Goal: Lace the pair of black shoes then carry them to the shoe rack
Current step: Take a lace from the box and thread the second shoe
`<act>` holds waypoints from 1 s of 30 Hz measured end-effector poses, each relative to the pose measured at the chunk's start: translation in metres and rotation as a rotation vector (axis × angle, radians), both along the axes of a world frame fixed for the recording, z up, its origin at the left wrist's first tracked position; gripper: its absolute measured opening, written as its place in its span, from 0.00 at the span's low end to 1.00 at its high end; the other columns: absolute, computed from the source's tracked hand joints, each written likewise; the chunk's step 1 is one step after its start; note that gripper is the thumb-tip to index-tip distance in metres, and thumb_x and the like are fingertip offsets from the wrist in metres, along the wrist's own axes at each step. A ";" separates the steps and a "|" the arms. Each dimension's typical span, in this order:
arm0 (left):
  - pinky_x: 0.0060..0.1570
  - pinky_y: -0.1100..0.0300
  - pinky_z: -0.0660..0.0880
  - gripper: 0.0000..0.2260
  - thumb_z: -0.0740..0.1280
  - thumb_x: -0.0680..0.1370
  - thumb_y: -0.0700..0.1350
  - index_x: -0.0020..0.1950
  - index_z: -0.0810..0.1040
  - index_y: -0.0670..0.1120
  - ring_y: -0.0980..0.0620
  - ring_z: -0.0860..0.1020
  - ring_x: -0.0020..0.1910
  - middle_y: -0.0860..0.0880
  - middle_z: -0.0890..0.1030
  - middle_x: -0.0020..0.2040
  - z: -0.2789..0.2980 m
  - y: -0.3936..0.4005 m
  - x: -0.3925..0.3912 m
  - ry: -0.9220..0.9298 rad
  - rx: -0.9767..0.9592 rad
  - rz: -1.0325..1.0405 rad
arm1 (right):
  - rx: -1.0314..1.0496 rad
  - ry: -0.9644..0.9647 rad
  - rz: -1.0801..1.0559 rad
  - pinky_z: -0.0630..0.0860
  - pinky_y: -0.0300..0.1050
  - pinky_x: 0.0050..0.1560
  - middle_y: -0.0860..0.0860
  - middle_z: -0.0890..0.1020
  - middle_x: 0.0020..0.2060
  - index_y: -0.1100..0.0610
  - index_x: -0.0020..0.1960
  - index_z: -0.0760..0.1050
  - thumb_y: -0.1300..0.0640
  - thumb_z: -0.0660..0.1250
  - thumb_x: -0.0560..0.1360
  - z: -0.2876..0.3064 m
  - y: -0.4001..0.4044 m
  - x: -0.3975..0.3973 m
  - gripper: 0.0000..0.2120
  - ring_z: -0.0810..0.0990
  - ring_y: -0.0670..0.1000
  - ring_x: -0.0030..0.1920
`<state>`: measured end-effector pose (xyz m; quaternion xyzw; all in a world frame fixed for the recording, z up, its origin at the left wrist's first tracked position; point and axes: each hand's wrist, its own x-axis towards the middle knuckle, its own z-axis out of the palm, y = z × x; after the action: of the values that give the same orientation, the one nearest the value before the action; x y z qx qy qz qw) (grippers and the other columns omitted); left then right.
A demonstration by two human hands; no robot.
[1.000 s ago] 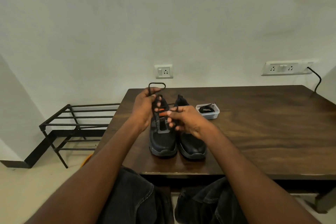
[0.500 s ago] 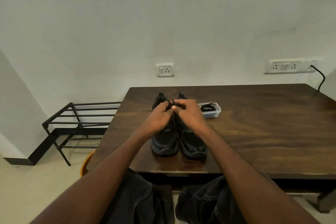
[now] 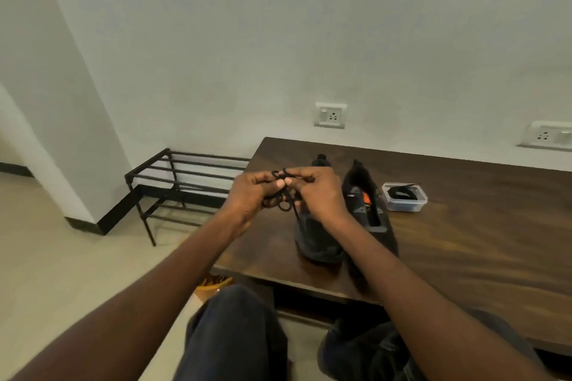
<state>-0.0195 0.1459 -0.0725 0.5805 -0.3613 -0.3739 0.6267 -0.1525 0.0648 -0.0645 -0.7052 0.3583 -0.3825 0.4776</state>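
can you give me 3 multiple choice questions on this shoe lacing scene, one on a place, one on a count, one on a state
1. Where is the shoe rack?
A. on the floor left of the table
B. on the table
C. mounted on the wall

2. How many black shoes are on the table?
A. one
B. two
C. four

3. What are both hands doing?
A. resting flat on the table
B. lifting the plastic container
C. gripping a black lace

Answers:
1. A, the rack stands on the floor beside the table's left end.
2. B, a left shoe and a right shoe sit side by side.
3. C, the left hand and right hand pinch lace loops.
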 end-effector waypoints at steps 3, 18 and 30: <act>0.36 0.65 0.79 0.05 0.71 0.78 0.33 0.52 0.85 0.38 0.55 0.84 0.37 0.45 0.86 0.40 0.002 0.019 0.055 -0.061 -0.031 0.176 | 0.105 -0.048 0.120 0.84 0.41 0.43 0.55 0.88 0.52 0.60 0.61 0.85 0.67 0.71 0.79 0.001 0.015 0.069 0.12 0.86 0.47 0.43; 0.49 0.60 0.81 0.04 0.75 0.76 0.35 0.46 0.87 0.44 0.55 0.86 0.44 0.50 0.87 0.40 -0.161 0.020 0.281 -0.073 0.140 0.531 | 0.087 0.370 0.444 0.81 0.49 0.63 0.52 0.85 0.58 0.56 0.64 0.84 0.71 0.64 0.79 -0.132 -0.010 0.330 0.19 0.82 0.51 0.61; 0.43 0.64 0.74 0.11 0.70 0.81 0.41 0.63 0.81 0.41 0.53 0.78 0.50 0.45 0.82 0.57 -0.249 0.001 0.282 -0.536 0.708 0.276 | -0.440 1.151 0.595 0.84 0.58 0.54 0.55 0.81 0.50 0.56 0.59 0.80 0.58 0.70 0.77 -0.186 -0.044 0.356 0.11 0.82 0.57 0.51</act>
<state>0.2626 0.1469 -0.3213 0.8775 -0.2801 -0.2241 0.3182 0.2036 0.0208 -0.2507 -0.9453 0.2601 0.1371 0.1415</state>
